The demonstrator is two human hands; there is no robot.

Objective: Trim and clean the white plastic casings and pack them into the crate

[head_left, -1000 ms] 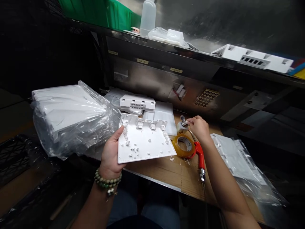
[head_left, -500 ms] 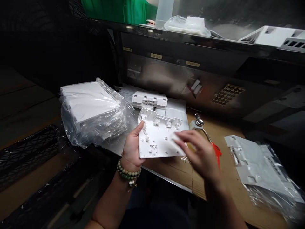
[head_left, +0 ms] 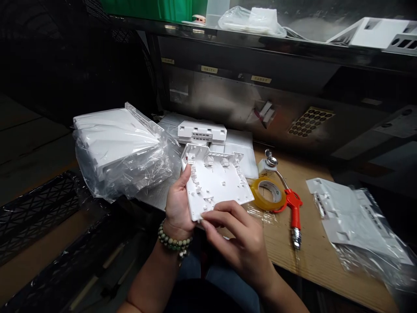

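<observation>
My left hand (head_left: 178, 202) is closed on the left side of a white plastic housing (head_left: 216, 180), thumb on its inner face. The housing is tilted up toward me, showing small posts and clips, with a raised wall along its far edge. My right hand (head_left: 239, 239) is at its near left corner, thumb and index finger pinched together against the edge. Whatever small thing may be between those fingertips is hidden. Just behind the housing stands another white plastic part (head_left: 202, 131) with slots.
A plastic bag of white panels (head_left: 120, 148) sits at left. Right of the housing lie yellow tape (head_left: 267, 194), a red air gun (head_left: 295, 208) and a small pump bottle (head_left: 267, 164). Bagged white parts (head_left: 355, 217) rest on cardboard (head_left: 312, 248). A shelf (head_left: 234, 38) crosses above.
My right hand has moved left and nearer me, from over the housing's right side to its near left corner. The tape and air gun are now uncovered. The view has shifted slightly.
</observation>
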